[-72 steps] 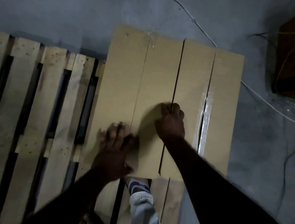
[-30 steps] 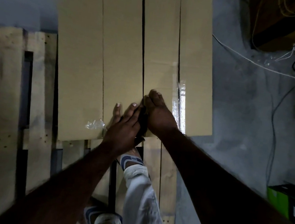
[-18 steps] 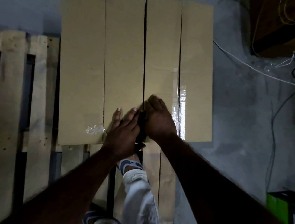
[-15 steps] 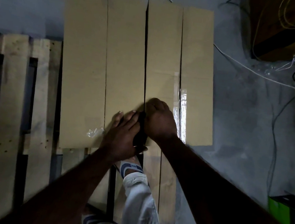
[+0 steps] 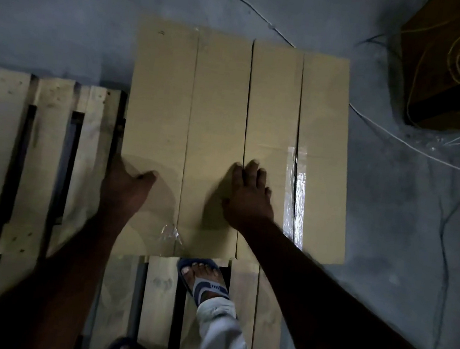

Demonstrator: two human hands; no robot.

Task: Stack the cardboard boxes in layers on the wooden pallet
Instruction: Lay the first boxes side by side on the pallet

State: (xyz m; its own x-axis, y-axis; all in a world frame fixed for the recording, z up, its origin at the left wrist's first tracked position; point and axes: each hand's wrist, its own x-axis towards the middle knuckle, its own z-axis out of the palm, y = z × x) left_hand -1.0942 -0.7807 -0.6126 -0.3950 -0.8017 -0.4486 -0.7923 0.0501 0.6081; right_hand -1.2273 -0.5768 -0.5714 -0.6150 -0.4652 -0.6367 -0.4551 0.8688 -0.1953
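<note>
Tan cardboard covers the far right corner of the pale slatted wooden pallet (image 5: 45, 153), where two long boxes lie side by side as the start of a first layer, their far ends jutting past the pallet's far edge. The step in hand looks like squaring this pair. The left tan cardboard box (image 5: 173, 104) and the right tan cardboard box with a shiny tape strip (image 5: 326, 128) meet along a thin dark gap. The left hand (image 5: 127, 188) clasps the left box at its near left edge, thumb laid on top. Its fingers seem to drop over the side wall, out of sight. The right hand (image 5: 249, 199) lies palm-down across the gap. Its fingers (image 5: 253, 171) are released and only lightly bent, pressing on the top rather than holding anything. Both forearms reach in from the near side, and a sandalled foot (image 5: 205, 280) stands on the slats just near the boxes. The next move probably calls for a sideways push from the left hand to close the gap. After that, the bare slats to the left want more boxes.
</note>
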